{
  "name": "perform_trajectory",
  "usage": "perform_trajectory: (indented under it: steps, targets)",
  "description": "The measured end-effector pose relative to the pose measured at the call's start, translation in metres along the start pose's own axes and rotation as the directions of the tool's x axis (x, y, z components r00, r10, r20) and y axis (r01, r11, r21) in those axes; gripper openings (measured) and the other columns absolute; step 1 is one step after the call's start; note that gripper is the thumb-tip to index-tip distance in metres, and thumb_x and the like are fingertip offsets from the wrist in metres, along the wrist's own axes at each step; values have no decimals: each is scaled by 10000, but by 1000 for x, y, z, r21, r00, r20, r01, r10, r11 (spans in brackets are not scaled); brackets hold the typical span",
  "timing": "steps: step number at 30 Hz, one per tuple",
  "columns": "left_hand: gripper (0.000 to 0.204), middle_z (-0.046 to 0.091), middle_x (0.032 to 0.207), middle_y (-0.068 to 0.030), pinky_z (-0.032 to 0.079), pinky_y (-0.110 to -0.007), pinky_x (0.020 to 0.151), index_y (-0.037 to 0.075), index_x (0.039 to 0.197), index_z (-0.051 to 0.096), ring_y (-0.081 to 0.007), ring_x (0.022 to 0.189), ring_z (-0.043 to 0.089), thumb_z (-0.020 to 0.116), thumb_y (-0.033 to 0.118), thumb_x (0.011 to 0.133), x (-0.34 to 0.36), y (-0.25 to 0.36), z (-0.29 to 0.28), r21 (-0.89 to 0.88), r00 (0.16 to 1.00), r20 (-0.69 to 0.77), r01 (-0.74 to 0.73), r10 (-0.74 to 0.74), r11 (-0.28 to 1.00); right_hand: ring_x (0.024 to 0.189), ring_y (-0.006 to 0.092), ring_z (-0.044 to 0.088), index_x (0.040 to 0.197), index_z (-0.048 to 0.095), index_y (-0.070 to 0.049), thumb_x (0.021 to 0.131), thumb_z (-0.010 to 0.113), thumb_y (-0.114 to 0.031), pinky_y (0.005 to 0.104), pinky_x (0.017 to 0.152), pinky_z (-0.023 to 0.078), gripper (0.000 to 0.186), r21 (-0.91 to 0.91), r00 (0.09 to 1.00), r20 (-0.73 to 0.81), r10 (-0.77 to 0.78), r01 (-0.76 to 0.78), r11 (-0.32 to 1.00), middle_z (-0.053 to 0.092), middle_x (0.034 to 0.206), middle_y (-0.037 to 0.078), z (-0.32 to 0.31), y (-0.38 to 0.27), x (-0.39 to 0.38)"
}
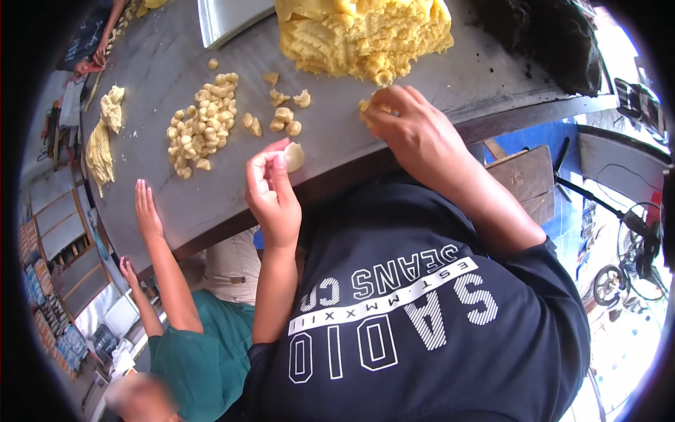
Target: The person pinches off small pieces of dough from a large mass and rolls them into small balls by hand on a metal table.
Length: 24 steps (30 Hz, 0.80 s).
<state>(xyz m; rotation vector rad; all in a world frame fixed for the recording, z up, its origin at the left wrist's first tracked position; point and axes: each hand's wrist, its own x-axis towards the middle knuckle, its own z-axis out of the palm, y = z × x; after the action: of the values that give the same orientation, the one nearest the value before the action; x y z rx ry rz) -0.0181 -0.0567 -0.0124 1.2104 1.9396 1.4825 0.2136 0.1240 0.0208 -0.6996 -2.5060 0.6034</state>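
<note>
Between the thumb and fingers of my left hand (273,186) is a flattened round of pale dough (294,157), held just above the table's near edge. My right hand (415,126) is closed on a small lump of yellow dough (365,112), close to the large crumbly yellow dough block (365,35). Its fingertips are partly hidden behind the hand. Left of the block lie several loose dough pieces (283,114). Farther left, a heap of small pale dough balls (204,123) rests on the grey table (148,91).
A metal tray (228,21) lies at the far side. Long yellow dough pieces (103,151) sit by the left edge. A person in green (200,359) stands at lower left, one hand (146,211) on the table. A black plastic bag (541,42) lies at far right.
</note>
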Motion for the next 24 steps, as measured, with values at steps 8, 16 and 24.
perform_trajectory:
  steps: [8, 16, 24]
  targets:
    - [600, 574, 1692, -263, 562, -394, 1204, -70, 1728, 381, -244, 1469, 641, 613, 127, 1211, 18, 58, 39, -621, 953, 137, 295, -270, 726, 1111, 352, 755, 1235, 778, -111, 981, 821, -157, 454, 934, 649, 262, 343, 992, -114, -46, 83, 936, 747, 1235, 117, 33, -32, 23]
    - [223, 802, 954, -107, 604, -390, 724, 6, 1066, 808, -262, 799, 789, 911, 54, 875, 43, 15, 24, 229, 935, 210, -332, 287, 915, 1016, 386, 781, 1148, 817, -81, 929, 838, -98, 458, 873, 656, 221, 496, 999, -4, -43, 40, 868, 777, 1213, 116, 24, -29, 21]
    - [501, 731, 870, -101, 598, -475, 722, 80, 967, 697, -384, 782, 748, 1072, 271, 695, 51, 28, 27, 122, 857, 419, -380, 300, 917, 1135, 343, 727, 1139, 825, -93, 762, 910, -64, 459, 973, 620, 387, 441, 979, 24, -203, 171, 881, 766, 1140, 80, 16, -27, 21]
